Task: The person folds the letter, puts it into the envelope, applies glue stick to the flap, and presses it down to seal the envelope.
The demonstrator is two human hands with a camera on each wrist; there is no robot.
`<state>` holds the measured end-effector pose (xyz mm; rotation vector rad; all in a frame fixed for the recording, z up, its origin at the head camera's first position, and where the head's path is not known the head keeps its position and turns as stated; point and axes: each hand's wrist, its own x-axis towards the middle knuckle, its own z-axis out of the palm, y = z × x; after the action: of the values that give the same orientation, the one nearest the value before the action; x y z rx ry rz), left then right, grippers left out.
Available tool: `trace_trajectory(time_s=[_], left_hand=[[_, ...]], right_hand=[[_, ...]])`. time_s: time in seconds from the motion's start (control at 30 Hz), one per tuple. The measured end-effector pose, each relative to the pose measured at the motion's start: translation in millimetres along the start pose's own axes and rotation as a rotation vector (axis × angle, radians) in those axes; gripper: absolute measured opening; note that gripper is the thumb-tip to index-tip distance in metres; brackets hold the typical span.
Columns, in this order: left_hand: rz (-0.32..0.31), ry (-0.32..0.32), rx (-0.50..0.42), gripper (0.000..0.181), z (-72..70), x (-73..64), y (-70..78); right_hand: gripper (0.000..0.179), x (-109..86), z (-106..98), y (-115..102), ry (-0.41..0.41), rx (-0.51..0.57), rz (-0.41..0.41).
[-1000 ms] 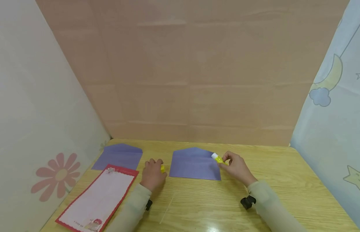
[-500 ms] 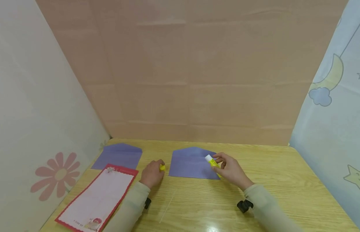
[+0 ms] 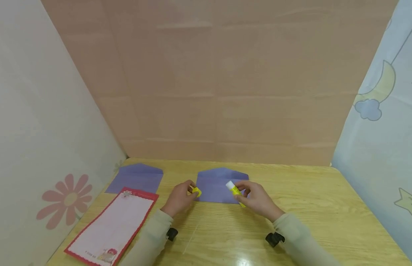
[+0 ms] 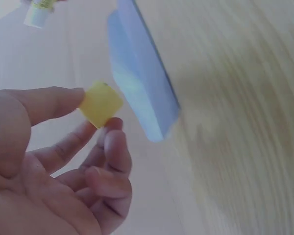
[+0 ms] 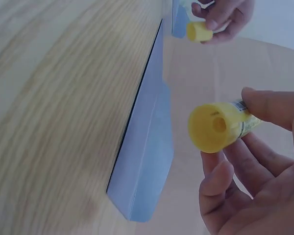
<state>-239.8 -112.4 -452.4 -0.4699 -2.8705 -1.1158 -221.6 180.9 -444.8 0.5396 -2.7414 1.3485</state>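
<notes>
Between thumb and fingers, my left hand (image 3: 181,197) pinches a small yellow glue stick cap (image 4: 102,104). My right hand (image 3: 259,197) grips an uncapped glue stick (image 3: 235,193), its white end pointing up and to the left in the head view. In the right wrist view the yellow hollow base of the glue stick (image 5: 211,128) faces the camera. Both hands are raised at the front of a purple envelope (image 3: 214,186), which lies on the table with its flap unfolded toward the back. The right hand and glue stick cover its right front corner.
A second purple envelope (image 3: 136,179) lies at the back left. In front of it, a red-bordered sheet of letter paper (image 3: 109,225) overlaps its front edge. The wooden table (image 3: 309,195) meets a brown backdrop (image 3: 226,92) behind and pale patterned side walls.
My right hand has carried the glue stick left and slightly down, over the envelope. My left hand has lifted the cap and moved it right, so the two hands are closer together.
</notes>
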Motion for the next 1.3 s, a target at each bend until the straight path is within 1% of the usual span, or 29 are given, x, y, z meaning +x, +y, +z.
trace_trajectory(time_s=[0.07,0.17,0.37,0.6,0.8,1.07,1.3], left_hand=[[0.018,-0.01,-0.069,0.023,-0.2,0.1,5.1],[0.018,-0.027,-0.178,0.026,-0.3,0.6,13.3],[0.006,-0.036,-0.308,0.031,2.7,3.2,27.2],[0.021,-0.081,-0.468,0.033,8.1,4.0,34.9],[0.017,-0.101,-0.505,0.034,10.1,3.1,39.0],[0.037,-0.106,-0.504,0.032,11.3,3.7,43.8],[0.046,-0.132,-0.494,0.029,11.2,4.2,44.1]], right_hand=[[0.029,-0.4,3,-3,-0.017,0.004,-0.019],[0.027,-2.0,7,-6,-0.048,0.007,-0.05],[0.029,-3.9,14,-13,-0.088,0.028,-0.11],[0.026,-3.3,20,-19,-0.109,0.056,-0.099],[0.025,-3.6,23,-20,-0.128,0.059,-0.078],[0.024,-4.6,22,-22,-0.118,0.028,-0.087],[0.024,-5.6,17,-24,-0.107,-0.004,-0.092]])
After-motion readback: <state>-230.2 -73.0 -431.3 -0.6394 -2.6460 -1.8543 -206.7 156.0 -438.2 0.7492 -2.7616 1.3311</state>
